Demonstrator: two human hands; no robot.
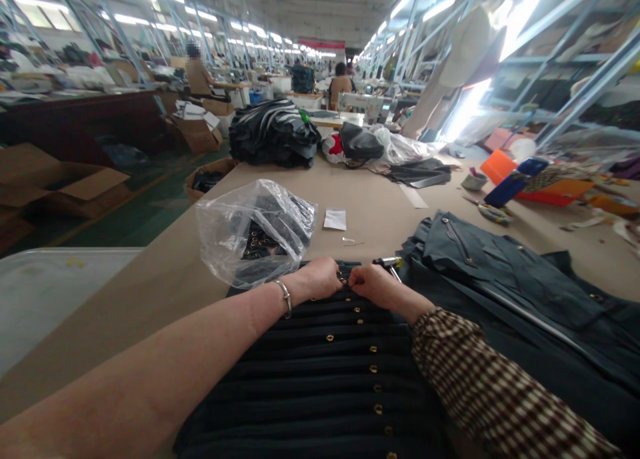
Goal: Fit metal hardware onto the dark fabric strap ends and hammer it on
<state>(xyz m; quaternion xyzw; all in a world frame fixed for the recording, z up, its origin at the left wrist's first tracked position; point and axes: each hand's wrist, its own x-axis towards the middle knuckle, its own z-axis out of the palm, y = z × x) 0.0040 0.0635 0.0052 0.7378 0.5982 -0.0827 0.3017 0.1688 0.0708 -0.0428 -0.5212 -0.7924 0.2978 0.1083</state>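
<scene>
In the head view, a layered row of long, near-black fabric pieces (310, 362), set with small gold-coloured metal fittings (373, 369), fills the lower middle of the frame, lying on a broad tan-topped worktable (175, 259). At its far end, around the centre of the frame, the bare-armed left hand (320, 279) with a silver bangle (284, 297) curls its fingers together and appears to pinch the fabric's edge beside a gold fitting. The right hand (374, 284), below a brown-and-cream checked sleeve (480, 369), bends its fingers in just beside it; I cannot tell whether its fingertips close on anything. The step in hand looks like fine two-handed work on one fitting; the next move calls, I judge, for a steady left grip and precise right fingertips. Just right of the hands lies a metal tool with a yellow part (389, 262); above left of them sits a crumpled clear plastic bag (225, 225) with more gold-fitted dark pieces inside. A small white square packet (335, 219) lies above centre, dark grey-green garment pieces (505, 279) spread over the right, and a thick stack of dark cloth (273, 132) stands at upper centre-left.
</scene>
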